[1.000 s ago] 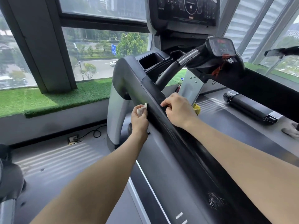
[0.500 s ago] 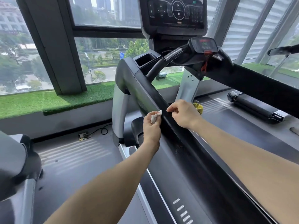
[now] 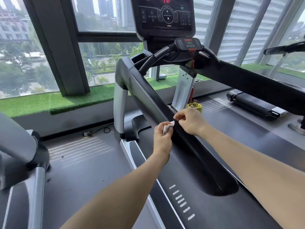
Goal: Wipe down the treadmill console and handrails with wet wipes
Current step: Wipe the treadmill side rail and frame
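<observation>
Holding a crumpled wet wipe (image 3: 168, 127) in curled fingers, the left hand (image 3: 162, 138) presses it against the outer face of the left handrail (image 3: 155, 103), roughly midway along the rail. The right hand (image 3: 189, 121) sits just across the rail top, thumb and forefinger pinched at the wipe's upper corner; whether they actually grip it, cannot tell.

Risks, judged:
1. Wipe is bunched small, so contact is narrow and strokes may leave unwiped strips.
2. 2 hands pulling opposite ways could tear or drop the wipe.

Room: rail runs clear ahead of the grip toward the console (image 3: 165, 15) and back toward its rounded end. Below the grip lies the deck edge (image 3: 132, 151); the second handrail (image 3: 247, 83) is well apart.
</observation>
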`<state>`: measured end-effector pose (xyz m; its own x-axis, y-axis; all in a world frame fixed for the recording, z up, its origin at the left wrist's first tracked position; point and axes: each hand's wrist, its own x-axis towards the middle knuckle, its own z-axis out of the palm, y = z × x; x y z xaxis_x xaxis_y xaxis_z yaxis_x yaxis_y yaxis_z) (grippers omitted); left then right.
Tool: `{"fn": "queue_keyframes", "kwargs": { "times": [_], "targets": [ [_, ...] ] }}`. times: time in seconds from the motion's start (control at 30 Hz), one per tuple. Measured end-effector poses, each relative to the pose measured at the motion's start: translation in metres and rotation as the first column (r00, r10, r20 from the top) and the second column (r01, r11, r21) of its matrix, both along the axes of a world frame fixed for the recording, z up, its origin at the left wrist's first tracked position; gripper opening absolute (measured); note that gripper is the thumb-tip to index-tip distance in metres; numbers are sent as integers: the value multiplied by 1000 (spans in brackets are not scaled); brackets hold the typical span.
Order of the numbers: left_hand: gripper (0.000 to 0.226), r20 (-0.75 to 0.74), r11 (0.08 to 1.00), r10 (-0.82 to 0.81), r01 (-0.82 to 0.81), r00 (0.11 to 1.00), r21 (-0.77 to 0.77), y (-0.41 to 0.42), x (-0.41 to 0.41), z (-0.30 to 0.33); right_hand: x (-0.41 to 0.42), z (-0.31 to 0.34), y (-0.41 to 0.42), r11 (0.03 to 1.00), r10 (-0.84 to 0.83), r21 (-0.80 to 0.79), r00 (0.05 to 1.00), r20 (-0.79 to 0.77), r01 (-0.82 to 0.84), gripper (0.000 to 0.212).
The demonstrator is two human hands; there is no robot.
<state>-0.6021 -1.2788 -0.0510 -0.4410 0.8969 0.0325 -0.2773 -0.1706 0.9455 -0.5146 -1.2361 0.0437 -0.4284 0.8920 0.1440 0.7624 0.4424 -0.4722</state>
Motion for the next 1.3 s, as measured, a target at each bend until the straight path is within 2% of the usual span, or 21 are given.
{"fn": "queue_keyframes", "kwargs": {
  "times": [0.13, 0.23, 0.33, 0.5, 0.77, 0.87, 1.1, 1.2, 1.3],
  "targets": [
    [21, 3, 993, -114, 114, 993, -35, -24, 13, -2, 16, -4, -14, 998, -49, -53, 997, -56, 46, 26],
    [16, 72, 974, -210, 215, 975, -69, -37, 8, 2, 10, -2, -18, 997, -56, -56, 997, -48, 54, 25],
    [15, 146, 988, -108, 122, 983, -90, -31, -16, 7, -6, 0, -19, 999, -40, -32, 998, -43, 39, 25],
    [12, 196, 986, 94, -64, 976, -153, 9, -82, 10, -42, -4, -7, 1000, 24, 16, 998, 62, -25, 31],
    [15, 198, 947, 309, -281, 930, -158, 116, -198, 4, -141, -9, 87, 987, 32, 148, 972, 233, -68, 35],
    [5, 179, 946, 314, -291, 933, -140, 154, -226, 5, -181, -3, 120, 980, 42, 177, 967, 252, -89, 35],
    [9, 204, 958, 269, -240, 941, -156, 239, -267, -6, -237, 4, 186, 958, -60, 285, 966, 253, -15, 30],
    [5, 277, 963, 257, -222, 926, -150, 260, -265, -19, -245, -1, 200, 954, -86, 298, 977, 194, 24, 27],
    [13, 362, 975, 218, -189, 906, -115, 265, -253, -28, -245, -3, 206, 953, -65, 302, 983, 169, 11, 23]
  ]
}}
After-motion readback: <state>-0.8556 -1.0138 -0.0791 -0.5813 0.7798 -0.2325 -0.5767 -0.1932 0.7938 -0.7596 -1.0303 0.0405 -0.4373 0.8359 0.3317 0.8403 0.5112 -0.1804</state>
